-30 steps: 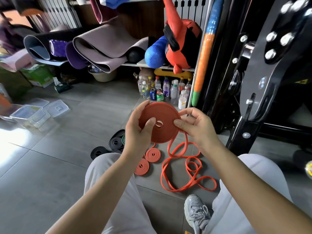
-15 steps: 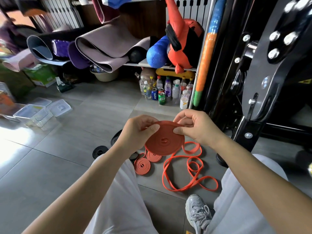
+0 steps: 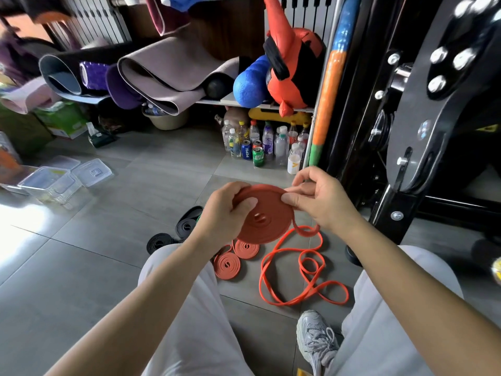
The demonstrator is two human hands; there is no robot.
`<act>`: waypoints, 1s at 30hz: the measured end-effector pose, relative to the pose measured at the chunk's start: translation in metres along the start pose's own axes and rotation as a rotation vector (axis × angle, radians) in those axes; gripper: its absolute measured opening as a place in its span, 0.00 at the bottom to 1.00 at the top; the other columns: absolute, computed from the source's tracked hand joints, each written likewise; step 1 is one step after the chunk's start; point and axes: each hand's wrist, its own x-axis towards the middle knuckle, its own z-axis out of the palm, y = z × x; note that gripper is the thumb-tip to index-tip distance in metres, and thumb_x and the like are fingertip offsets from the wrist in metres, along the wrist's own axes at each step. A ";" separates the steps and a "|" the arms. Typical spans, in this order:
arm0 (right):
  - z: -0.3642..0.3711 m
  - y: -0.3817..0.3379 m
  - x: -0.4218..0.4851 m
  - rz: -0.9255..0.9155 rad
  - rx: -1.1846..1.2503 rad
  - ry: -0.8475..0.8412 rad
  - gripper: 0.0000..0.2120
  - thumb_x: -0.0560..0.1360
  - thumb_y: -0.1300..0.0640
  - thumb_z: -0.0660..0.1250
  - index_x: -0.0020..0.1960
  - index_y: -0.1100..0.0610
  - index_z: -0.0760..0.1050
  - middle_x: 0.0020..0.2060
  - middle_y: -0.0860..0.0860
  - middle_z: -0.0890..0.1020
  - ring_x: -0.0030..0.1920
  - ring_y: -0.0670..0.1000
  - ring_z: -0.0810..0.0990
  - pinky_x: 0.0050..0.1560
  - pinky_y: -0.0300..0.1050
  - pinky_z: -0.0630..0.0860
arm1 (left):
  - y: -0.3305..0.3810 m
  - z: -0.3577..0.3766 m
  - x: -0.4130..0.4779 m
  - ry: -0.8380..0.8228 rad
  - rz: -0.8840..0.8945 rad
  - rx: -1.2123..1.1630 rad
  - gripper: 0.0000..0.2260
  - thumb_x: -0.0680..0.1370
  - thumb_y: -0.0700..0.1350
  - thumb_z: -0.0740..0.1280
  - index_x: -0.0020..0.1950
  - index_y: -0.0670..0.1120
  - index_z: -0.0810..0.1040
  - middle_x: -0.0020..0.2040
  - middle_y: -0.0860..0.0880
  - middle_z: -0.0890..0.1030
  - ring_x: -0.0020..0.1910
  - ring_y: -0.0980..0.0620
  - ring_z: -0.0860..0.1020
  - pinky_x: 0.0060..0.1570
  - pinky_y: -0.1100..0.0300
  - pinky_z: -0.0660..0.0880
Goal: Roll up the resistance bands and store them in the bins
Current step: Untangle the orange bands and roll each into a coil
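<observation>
Band coil (image 3: 267, 221) now lies flatter.

The left side of the orange band coil (image 3: 267, 221) is covered by the left hand (image 3: 226, 213). Left of the coil, the rolled black bands (image 3: 187, 226) are partly hidden behind that wrist and a knee. Far left of the coil, the clear bins (image 3: 51, 183) are cut by the frame edge. Far right of it, a blurred yellow object (image 3: 497, 270) is cut off and cannot be identified.
</observation>
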 end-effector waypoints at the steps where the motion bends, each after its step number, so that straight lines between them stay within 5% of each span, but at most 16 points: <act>1: -0.001 0.003 0.000 0.011 0.011 0.020 0.12 0.69 0.67 0.72 0.40 0.54 0.71 0.32 0.46 0.83 0.36 0.45 0.80 0.44 0.45 0.78 | 0.000 -0.001 0.001 0.031 -0.026 -0.039 0.08 0.76 0.38 0.66 0.55 0.42 0.77 0.41 0.50 0.77 0.38 0.53 0.75 0.36 0.74 0.69; 6: 0.002 0.009 -0.003 0.052 0.102 0.084 0.09 0.71 0.68 0.70 0.41 0.55 0.75 0.31 0.48 0.81 0.31 0.41 0.79 0.37 0.36 0.78 | -0.005 -0.001 0.005 0.094 -0.140 -0.284 0.05 0.74 0.41 0.68 0.50 0.46 0.78 0.43 0.45 0.80 0.43 0.46 0.78 0.46 0.55 0.75; 12: 0.015 0.007 0.009 -0.002 0.125 0.206 0.12 0.71 0.67 0.70 0.44 0.50 0.78 0.38 0.50 0.80 0.33 0.45 0.78 0.40 0.40 0.77 | -0.004 0.002 0.016 0.212 -0.263 -0.525 0.05 0.77 0.37 0.65 0.48 0.46 0.78 0.43 0.45 0.80 0.41 0.47 0.78 0.43 0.55 0.77; 17: 0.023 0.007 0.038 0.039 0.243 0.278 0.10 0.73 0.69 0.68 0.43 0.55 0.78 0.28 0.46 0.82 0.28 0.40 0.77 0.32 0.34 0.76 | -0.010 -0.001 0.043 0.261 -0.396 -0.702 0.03 0.78 0.39 0.65 0.48 0.45 0.77 0.45 0.42 0.80 0.46 0.43 0.78 0.53 0.37 0.75; 25: 0.026 0.032 0.111 0.199 0.340 0.227 0.08 0.70 0.67 0.70 0.40 0.56 0.75 0.29 0.47 0.82 0.31 0.44 0.79 0.37 0.42 0.77 | -0.043 0.012 0.101 0.262 -0.453 -0.833 0.03 0.78 0.41 0.65 0.46 0.46 0.77 0.40 0.48 0.80 0.42 0.47 0.77 0.52 0.41 0.75; 30: 0.042 0.082 0.149 0.250 0.259 0.166 0.10 0.71 0.70 0.69 0.38 0.58 0.72 0.24 0.45 0.80 0.24 0.40 0.76 0.26 0.32 0.72 | -0.093 0.032 0.128 0.268 -0.628 -0.903 0.06 0.78 0.48 0.65 0.45 0.47 0.78 0.36 0.49 0.79 0.39 0.47 0.76 0.49 0.42 0.76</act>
